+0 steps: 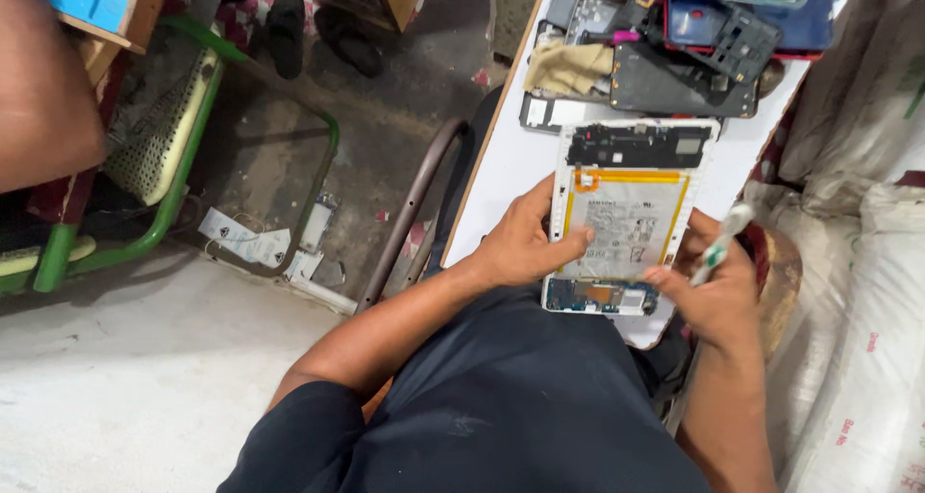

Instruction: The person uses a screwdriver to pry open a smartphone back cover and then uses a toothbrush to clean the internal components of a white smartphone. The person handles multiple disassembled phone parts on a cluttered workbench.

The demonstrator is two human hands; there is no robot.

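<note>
An opened tablet (624, 218) lies back side up on a white desk (501, 180), its rear cover off, so that the pale battery with yellow edging and the dark circuit board at its 12 o'clock end are bare. Its near end, at 6 o'clock, reaches the desk edge above the person's lap.

The left hand (525, 242) lies on the tablet from 9 o'clock: fingers laid loosely across the battery, thumb along the white frame, pressing the tablet down rather than pinching it.

The right hand (718, 286) sits at the tablet's 4 o'clock corner. It is closed around a slim white tool with green markings (718, 242), which sticks up toward 1 o'clock from between thumb and fingers; one fingertip touches the tablet's lower right edge.

At 12 o'clock from the tablet a heap of phone parts (689, 45) covers the far end of the desk: dark frames, a blue back cover, a grey panel and a beige cloth (568, 69). Well off at 9 o'clock, on the floor, stands a green metal-framed chair (183, 156), with paper scraps (246, 238) beside it. White sacks (867, 310) lie at 3 o'clock.
</note>
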